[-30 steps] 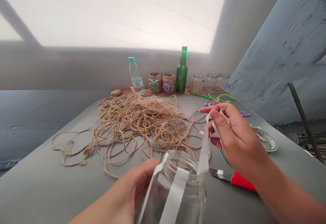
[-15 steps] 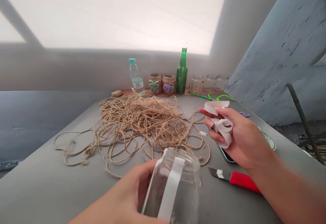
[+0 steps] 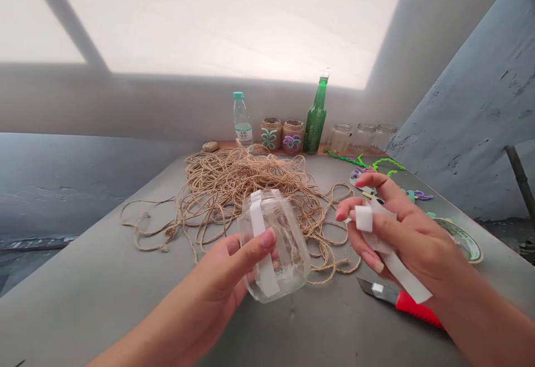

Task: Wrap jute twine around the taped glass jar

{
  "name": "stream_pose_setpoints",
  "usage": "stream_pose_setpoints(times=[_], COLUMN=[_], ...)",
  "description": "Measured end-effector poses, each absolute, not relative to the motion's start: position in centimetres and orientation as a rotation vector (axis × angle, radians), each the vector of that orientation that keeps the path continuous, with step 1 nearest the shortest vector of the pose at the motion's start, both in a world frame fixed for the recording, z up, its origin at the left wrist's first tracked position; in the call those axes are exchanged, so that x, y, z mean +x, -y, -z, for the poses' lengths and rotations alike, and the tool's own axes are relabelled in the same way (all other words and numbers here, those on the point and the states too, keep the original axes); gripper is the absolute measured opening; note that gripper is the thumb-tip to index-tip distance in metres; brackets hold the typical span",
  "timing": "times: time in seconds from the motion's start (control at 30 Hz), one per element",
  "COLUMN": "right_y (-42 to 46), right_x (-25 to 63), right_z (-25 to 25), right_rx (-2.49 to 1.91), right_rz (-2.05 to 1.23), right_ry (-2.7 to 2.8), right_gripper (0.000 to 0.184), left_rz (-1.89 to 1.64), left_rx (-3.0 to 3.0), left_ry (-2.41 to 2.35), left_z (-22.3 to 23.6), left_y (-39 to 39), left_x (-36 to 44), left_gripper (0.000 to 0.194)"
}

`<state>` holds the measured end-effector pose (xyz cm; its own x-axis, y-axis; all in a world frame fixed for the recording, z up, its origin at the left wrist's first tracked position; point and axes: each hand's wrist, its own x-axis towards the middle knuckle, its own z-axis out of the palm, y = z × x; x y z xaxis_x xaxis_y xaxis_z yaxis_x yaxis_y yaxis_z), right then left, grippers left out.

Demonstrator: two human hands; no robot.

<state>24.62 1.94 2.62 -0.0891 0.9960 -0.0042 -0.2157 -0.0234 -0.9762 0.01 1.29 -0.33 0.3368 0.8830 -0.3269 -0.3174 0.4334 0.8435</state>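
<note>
Left hand (image 3: 232, 269) grips glass jar (image 3: 292, 244), mouth away, long axis tilted; right hand (image 3: 412, 239) holds tape (image 3: 364, 219)

Ahead of me I see a teal-capped water bottle (image 3: 242, 122), two twine-wrapped jars (image 3: 286, 133) and a green glass bottle (image 3: 315, 125) in a row. Further to my right stand three clear jars (image 3: 363, 136), green twisted strands (image 3: 345, 158) lying near them.

Rope (image 3: 254, 175) — behind the jar (image 3: 290, 244)
</note>
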Motion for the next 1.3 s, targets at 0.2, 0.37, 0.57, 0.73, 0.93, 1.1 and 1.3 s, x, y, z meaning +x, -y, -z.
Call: stream_pose_setpoints(times=[0.2,0.37,0.57,0.73,0.93,1.1,1.3], right_y=[-0.1,1.1,1.2,1.1,0.9,1.2,1.4], right_x=[23.4,22.4,22.4,23.0,22.4,22.0,21.7], right_z=[-0.9,1.7,2.4,2.4,1.6,1.2,1.2], right_rx=[-0.905,-0.653,-0.681,-0.654,-0.685,-0.758,-0.783], right_rz=[-0.690,-0.280,-0.195,-0.418,-0.186,-0.030,0.057], right_ry=[1.948,2.163,2.162,2.195,2.003,2.093,2.095], right_gripper=[0.038,0.054,0.064,0.060,0.024,0.030,0.020], left_rz=[-0.880,-0.932,-0.860,-0.817,-0.838,-0.823,-0.822], left_rx=[0.791,0.757,0.749,0.806,0.886,0.884,0.868], left_ry=[-0.775,-0.794,-0.796,-0.789,-0.893,-0.835,-0.822], left_z=[0.2,-0.3,-0.8,-0.3,-0.7,-0.6,-0.2], left_y=[-1.2,-0.9,-0.9,-1.1,-1.2,-1.1,-0.9], left_x=[-0.1,0.5,0.6,0.3,0.4,0.5,0.5], left_gripper=[0.029,0.022,0.021,0.028,0.033,0.041,0.041])
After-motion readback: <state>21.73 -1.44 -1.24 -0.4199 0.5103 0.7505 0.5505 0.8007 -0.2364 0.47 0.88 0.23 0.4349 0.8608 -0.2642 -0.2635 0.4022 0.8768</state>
